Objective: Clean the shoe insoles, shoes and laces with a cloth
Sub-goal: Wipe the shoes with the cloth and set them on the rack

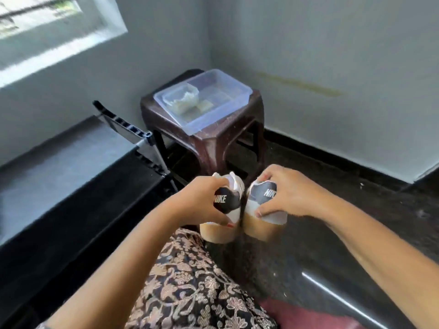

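Two shoes, dead centre of frame, heels toward me, side by side and nearly touching. Left shoe (225, 201): black heel tab with NIKE lettering, white upper, tan sole. Right shoe (265, 194): grey-blue heel tab, same lettering, same tan sole. My left hand (197, 200) grips the left heel, fingers (219, 219) curled around the tab, thumb low near the sole edge. My right hand (288, 193) grips the right heel, fingers (267, 210) wrapped over the collar and side. Both are clenched on the shoes, nothing loose. Soles sit low at the dark floor (332, 210); can't tell if they actually rest on it.

Just beyond the shoes, upper centre: a brown plastic stool (213, 148) carrying a clear plastic container (197, 129). Inside it, toward its left end, is a white crumpled wad (185, 99); too blurred to tell what it is.

Left of frame: a dark ledge (59, 162). Upper left: a window (47, 32). Bottom centre: my patterned garment (190, 281).
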Motion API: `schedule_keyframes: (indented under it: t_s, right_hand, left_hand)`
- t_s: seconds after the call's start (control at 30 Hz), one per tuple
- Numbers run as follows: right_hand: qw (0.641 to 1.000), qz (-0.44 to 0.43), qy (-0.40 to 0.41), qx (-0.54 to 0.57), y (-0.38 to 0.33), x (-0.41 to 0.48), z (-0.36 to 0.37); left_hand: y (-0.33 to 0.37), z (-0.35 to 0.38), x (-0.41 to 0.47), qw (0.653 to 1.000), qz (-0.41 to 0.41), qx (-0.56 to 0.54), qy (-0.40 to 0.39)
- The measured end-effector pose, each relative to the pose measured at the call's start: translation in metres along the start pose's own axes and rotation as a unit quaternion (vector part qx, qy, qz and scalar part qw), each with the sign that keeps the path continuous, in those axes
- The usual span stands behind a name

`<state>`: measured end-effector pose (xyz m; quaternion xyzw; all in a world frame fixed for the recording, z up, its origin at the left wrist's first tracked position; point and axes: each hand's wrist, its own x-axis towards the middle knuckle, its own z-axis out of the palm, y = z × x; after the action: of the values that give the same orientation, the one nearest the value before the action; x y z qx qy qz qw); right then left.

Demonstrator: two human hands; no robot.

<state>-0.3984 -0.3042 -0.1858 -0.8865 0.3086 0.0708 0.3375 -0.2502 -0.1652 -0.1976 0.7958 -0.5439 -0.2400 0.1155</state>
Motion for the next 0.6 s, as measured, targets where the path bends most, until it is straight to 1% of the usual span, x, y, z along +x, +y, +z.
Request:
schedule_keyframes:
  t_s: [0.17,0.3,0.43,0.6]
  right_hand:
    - [0.995,-0.044,0.071,-0.058,-0.061,-0.038,-0.026]
    - [0.986,-0.088,0.113,-0.083,-0.101,-0.063,-0.039]
    - [0.975,-0.14,0.149,-0.084,-0.136,-0.082,-0.049]
    - [0.944,-0.245,0.195,-0.103,-0.177,-0.092,-0.044]
  left_hand:
    - [0.012,-0.037,-0.065,0.993,-0.001,-0.012,0.118]
    - [0.016,-0.056,-0.109,0.978,0.002,-0.032,0.206]
    - [0.014,-0.072,-0.145,0.952,0.006,-0.039,0.303]
    - [0.005,-0.087,-0.18,0.915,0.016,-0.027,0.402]
